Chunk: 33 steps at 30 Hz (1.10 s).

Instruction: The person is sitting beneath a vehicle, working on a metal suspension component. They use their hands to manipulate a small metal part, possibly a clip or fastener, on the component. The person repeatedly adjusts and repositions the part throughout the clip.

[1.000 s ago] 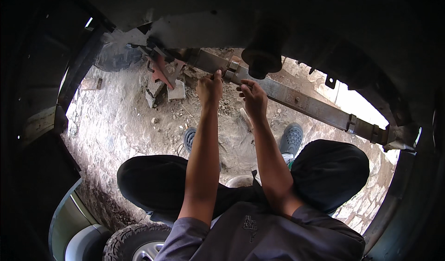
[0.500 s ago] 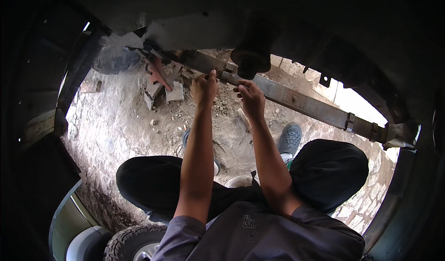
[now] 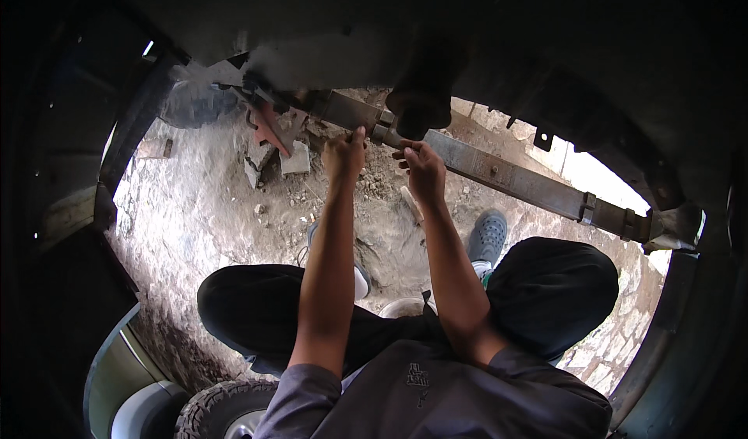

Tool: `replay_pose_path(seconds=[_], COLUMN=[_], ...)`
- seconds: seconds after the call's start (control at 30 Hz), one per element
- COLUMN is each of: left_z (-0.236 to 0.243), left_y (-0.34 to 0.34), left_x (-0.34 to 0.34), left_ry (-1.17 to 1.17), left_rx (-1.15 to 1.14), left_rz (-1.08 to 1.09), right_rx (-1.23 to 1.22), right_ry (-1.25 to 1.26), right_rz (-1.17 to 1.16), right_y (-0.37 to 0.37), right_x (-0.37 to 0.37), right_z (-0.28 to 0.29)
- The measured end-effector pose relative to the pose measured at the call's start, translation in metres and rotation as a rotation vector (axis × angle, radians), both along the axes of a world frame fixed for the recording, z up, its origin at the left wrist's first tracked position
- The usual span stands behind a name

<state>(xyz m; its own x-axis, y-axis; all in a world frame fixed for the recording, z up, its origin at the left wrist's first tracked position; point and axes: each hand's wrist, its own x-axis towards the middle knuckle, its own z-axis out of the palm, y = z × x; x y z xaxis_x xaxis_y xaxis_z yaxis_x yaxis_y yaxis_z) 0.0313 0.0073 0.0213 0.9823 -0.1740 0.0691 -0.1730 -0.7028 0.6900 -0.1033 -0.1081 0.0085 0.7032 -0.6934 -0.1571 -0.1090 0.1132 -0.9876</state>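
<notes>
Beneath a dark vehicle body, my left hand [image 3: 347, 152] is closed, its thumb raised against the lower edge of a long steel spring bar [image 3: 512, 173]; what its curled fingers hold is hidden. My right hand [image 3: 418, 161] sits just to its right, fingers bent and apart, tips near the same bar, with nothing visible in them. A metal clamp [image 3: 383, 125] wraps the bar just above and between my hands. A dark cylindrical fitting [image 3: 417, 104] hangs above my right hand.
A red metal stand [image 3: 269, 127] and broken stone pieces [image 3: 295, 158] sit left of the bar on rough, dusty ground. Dark panels with jagged edges surround the opening. A tire [image 3: 218, 405] lies at lower left, beside my bent legs and shoes [image 3: 487, 236].
My left hand has moved slightly left and down along the bar. My right hand has lowered slightly, its fingers still near the bar.
</notes>
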Motion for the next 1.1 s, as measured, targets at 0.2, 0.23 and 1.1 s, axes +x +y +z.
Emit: replay_pose_path(seconds=[0.2,0.23,1.1], left_z=[0.025,0.025,0.017], left_y=[-0.003,-0.004,-0.012], left_x=[-0.017,-0.012,-0.025], left_ry=[0.181,0.159,0.872], left_rx=[-0.046,-0.043,-0.735], left_rz=[0.025,0.03,0.204], right_rx=[-0.013,0.006,-0.081], right_ry=[-0.014,-0.026,-0.039], right_rz=[0.007,0.009,-0.035], right_y=[-0.006,-0.004,-0.004], right_x=[-0.006,-0.005,0.002], right_z=[0.003,0.003,-0.005])
